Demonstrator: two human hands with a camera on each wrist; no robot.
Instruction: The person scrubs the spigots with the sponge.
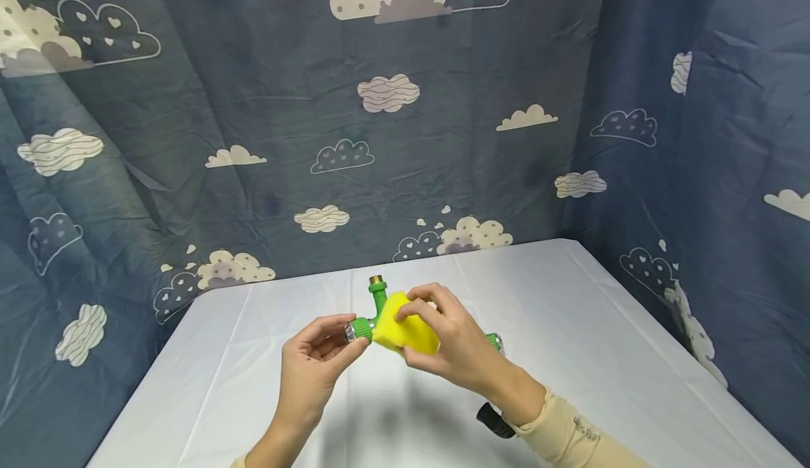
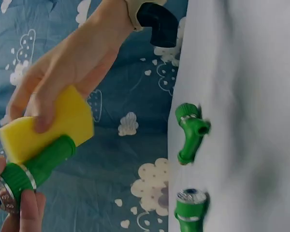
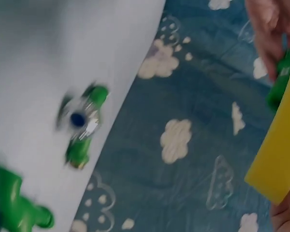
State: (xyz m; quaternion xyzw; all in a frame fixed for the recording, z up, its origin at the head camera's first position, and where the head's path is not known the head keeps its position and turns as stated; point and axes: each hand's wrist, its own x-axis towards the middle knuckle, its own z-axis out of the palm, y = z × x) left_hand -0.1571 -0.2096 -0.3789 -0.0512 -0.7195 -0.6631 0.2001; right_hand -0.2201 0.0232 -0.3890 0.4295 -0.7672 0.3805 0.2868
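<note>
My left hand (image 1: 310,373) pinches the silver-ringed knob end of a green angle valve (image 1: 363,328), thumb in front and fingers behind. In my right hand (image 1: 458,338), thumb and fingertips grip a yellow sponge (image 1: 405,327). The sponge lies against the valve's green body, covering part of it in the head view. From the left wrist, the sponge (image 2: 58,121) touches the green tube of the valve (image 2: 48,157). A green stem with a brass end (image 1: 377,292) shows behind the sponge; whether it belongs to the held valve I cannot tell.
Other green fittings lie on the white-covered table: one with a silver end (image 1: 498,342) partly behind the right hand, and a forked green piece (image 3: 19,198). Dark blue cloud-print curtains (image 1: 285,102) enclose the table. A black camera mount (image 1: 495,420) sits at the right wrist.
</note>
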